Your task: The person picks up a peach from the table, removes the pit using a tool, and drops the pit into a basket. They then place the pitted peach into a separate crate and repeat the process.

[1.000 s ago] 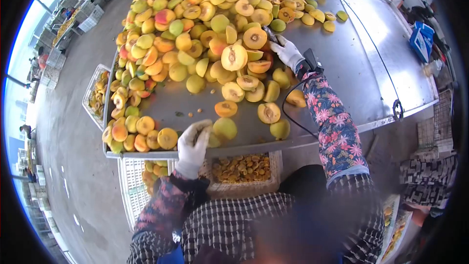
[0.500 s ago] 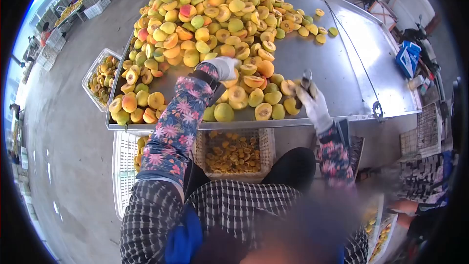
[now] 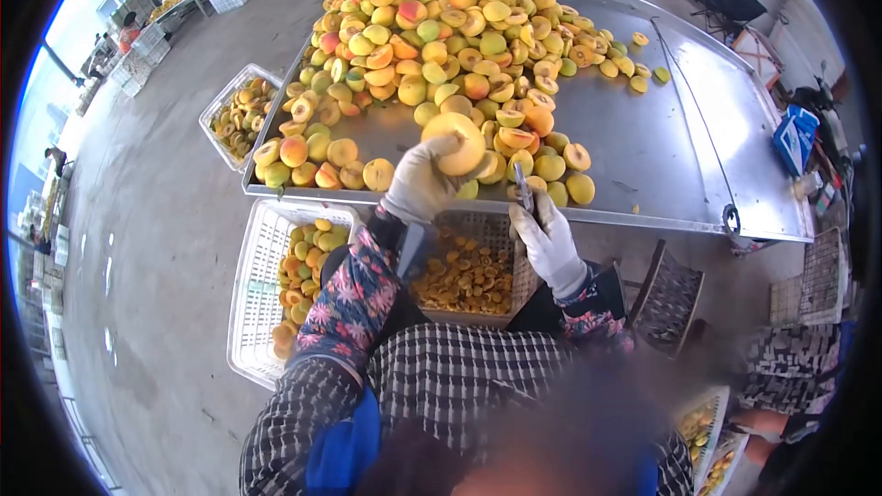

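Note:
In my gloved left hand (image 3: 421, 182) is a yellow peach half (image 3: 454, 143), held up over the near edge of the metal table (image 3: 643, 142). My gloved right hand (image 3: 551, 243) grips a small metal tool (image 3: 523, 186), its tip pointing up and away from me, a little right of the peach half. Beyond both hands lies a large heap of halved and whole peaches (image 3: 432, 32) on the table. Below the hands, a crate holds small brown-yellow pieces (image 3: 469, 276).
A white crate (image 3: 248, 312) with peaches stands at lower left, another crate (image 3: 218, 136) beside the table's left edge. A thin rod (image 3: 695, 124) crosses the table at right. A blue bag (image 3: 796, 138) lies past its right end. Other people are in the background and at lower right.
My left hand has come back from the heap towards me and now holds a peach half. My right hand with the tool has moved left, closer to it. The view has shifted.

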The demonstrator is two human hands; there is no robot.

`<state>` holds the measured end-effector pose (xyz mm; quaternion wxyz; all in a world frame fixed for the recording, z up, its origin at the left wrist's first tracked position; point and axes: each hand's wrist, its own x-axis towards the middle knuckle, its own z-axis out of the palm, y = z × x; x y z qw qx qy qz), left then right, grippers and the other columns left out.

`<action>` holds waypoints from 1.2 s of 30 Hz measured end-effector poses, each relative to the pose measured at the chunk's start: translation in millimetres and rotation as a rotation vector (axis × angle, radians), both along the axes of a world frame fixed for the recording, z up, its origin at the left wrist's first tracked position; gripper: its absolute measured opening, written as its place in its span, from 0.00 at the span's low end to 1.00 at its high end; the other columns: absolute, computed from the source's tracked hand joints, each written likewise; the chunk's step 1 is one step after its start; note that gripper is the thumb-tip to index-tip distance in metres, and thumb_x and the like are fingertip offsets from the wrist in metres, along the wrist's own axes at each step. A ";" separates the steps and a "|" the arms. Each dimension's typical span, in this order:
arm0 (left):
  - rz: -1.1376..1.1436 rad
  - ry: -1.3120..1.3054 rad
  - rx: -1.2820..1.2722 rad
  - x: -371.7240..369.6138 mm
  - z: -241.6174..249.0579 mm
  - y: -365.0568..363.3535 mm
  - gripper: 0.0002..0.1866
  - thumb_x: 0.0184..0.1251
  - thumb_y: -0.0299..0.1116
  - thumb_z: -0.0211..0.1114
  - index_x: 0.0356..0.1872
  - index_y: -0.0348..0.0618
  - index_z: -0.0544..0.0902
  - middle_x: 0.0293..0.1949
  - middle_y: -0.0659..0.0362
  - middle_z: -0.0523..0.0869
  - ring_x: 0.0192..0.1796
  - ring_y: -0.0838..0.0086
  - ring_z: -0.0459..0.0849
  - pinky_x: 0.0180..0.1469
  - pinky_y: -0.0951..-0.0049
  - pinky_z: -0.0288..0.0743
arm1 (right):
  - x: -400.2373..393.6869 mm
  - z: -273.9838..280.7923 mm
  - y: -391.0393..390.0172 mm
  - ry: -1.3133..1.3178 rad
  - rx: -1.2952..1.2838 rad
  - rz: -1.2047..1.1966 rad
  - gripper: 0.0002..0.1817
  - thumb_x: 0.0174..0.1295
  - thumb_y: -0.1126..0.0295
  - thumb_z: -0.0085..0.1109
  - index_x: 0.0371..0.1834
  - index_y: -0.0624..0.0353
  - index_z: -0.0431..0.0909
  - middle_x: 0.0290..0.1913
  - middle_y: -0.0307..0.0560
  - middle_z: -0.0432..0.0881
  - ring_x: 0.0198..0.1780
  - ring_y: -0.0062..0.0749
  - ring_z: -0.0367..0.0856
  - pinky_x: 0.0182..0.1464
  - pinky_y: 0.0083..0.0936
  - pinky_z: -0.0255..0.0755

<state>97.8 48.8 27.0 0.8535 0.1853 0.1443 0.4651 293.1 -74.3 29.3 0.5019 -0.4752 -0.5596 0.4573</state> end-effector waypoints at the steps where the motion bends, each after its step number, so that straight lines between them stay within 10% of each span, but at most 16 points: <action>1: 0.041 -0.003 0.000 5.7 -1.4 -13.5 0.26 0.66 0.37 0.63 0.62 0.37 0.70 0.57 0.49 0.79 0.57 0.57 0.80 0.63 0.52 0.73 | 0.8 -1.8 1.9 -0.256 0.231 0.003 0.13 0.68 0.71 0.55 0.53 0.62 0.71 0.32 0.46 0.77 0.31 0.36 0.77 0.32 0.28 0.71; 5: 0.018 -0.090 -0.095 19.3 14.9 -56.3 0.30 0.72 0.52 0.56 0.63 0.38 0.70 0.60 0.48 0.77 0.61 0.55 0.76 0.66 0.48 0.68 | -3.0 11.7 -0.7 -0.855 0.794 -0.121 0.12 0.67 0.68 0.55 0.50 0.59 0.71 0.32 0.58 0.79 0.35 0.58 0.79 0.36 0.41 0.73; 8: 0.031 -0.027 -0.038 21.7 7.1 -63.3 0.30 0.73 0.56 0.53 0.66 0.45 0.68 0.61 0.51 0.75 0.63 0.56 0.75 0.64 0.49 0.68 | -12.3 23.8 -15.1 -0.532 0.250 -0.122 0.12 0.66 0.67 0.56 0.48 0.59 0.71 0.32 0.58 0.80 0.36 0.57 0.81 0.36 0.43 0.73; 19: 0.184 0.378 0.410 40.3 -8.6 -73.2 0.30 0.76 0.56 0.49 0.69 0.47 0.63 0.57 0.56 0.75 0.58 0.68 0.76 0.59 0.63 0.74 | -6.7 21.2 -34.4 -0.889 0.364 -0.141 0.19 0.62 0.71 0.59 0.55 0.63 0.68 0.34 0.55 0.83 0.34 0.53 0.83 0.35 0.38 0.77; 36: -0.028 0.097 0.117 17.9 31.3 -86.5 0.26 0.78 0.45 0.49 0.67 0.38 0.64 0.61 0.53 0.74 0.63 0.67 0.74 0.66 0.63 0.68 | -2.7 45.2 -21.4 -0.547 0.363 -0.073 0.12 0.66 0.67 0.57 0.47 0.60 0.68 0.31 0.57 0.81 0.32 0.56 0.82 0.32 0.41 0.74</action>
